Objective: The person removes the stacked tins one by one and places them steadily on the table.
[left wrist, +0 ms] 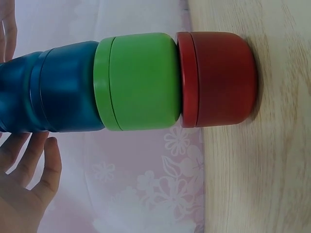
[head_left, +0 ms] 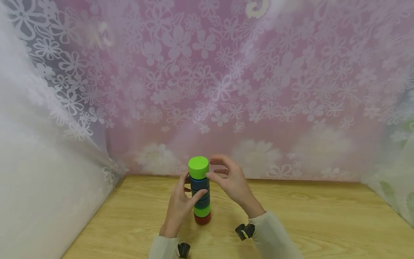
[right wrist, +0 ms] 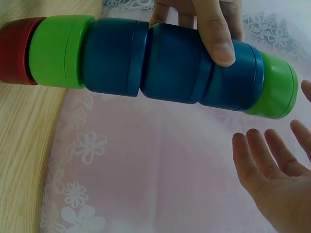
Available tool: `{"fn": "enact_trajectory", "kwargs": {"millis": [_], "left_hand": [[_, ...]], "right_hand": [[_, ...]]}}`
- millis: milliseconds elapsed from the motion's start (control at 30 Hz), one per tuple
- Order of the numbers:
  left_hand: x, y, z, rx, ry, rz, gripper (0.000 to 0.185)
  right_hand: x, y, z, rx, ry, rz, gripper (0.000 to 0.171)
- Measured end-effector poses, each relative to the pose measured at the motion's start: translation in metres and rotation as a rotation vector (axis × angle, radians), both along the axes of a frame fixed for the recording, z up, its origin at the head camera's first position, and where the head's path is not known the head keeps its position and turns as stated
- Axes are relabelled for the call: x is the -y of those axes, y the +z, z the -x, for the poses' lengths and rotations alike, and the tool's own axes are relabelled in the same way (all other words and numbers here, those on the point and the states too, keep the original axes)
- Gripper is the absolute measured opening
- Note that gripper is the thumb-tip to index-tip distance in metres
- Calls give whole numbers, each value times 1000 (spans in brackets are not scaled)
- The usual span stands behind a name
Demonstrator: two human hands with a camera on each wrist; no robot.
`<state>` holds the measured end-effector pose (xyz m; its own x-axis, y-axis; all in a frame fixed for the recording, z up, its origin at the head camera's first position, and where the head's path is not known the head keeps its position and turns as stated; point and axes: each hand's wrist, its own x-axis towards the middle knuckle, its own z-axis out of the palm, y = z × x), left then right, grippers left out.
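A tower of round tubs [head_left: 200, 190] stands on the wooden table [head_left: 307, 216]: a red base [head_left: 202, 218], a green one, three blue ones, and a green top [head_left: 198, 167]. My left hand [head_left: 179, 207] grips the blue middle, with its thumb [right wrist: 216, 34] across the front and its fingers behind. My right hand [head_left: 231, 181] hovers beside the top with its fingers spread. The right wrist view shows that palm [right wrist: 272, 174] apart from the tower. In the left wrist view the red tub [left wrist: 218, 80] rests flat on the wood under the green tub [left wrist: 138, 80].
A pink flowered curtain [head_left: 226, 90] hangs right behind the tower along the table's far edge. White cloth [head_left: 32, 162] closes off the left side. Bare wood stretches to the right. Small black wrist cameras [head_left: 244, 231] sit by both sleeves.
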<state>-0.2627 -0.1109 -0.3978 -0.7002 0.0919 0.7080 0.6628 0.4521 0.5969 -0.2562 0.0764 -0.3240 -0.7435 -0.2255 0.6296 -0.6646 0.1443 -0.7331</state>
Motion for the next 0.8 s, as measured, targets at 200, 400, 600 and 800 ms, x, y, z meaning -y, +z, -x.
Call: {"fn": "enact_trajectory", "kwargs": {"millis": [200,400,600,800], "left_hand": [[1,0,0,0,-2,-10,71],[-1,0,0,10,-1,-7,71],[0,1,-1,19,7,-1,70],[0,1,-2,15,3,1,70]], "right_hand": [[7,0,3,-6,57,22,45],[12,-1,3,42,76,20,48],[17,2,4,76,91,35,51],[21,3,6,59,101,24,49]]}}
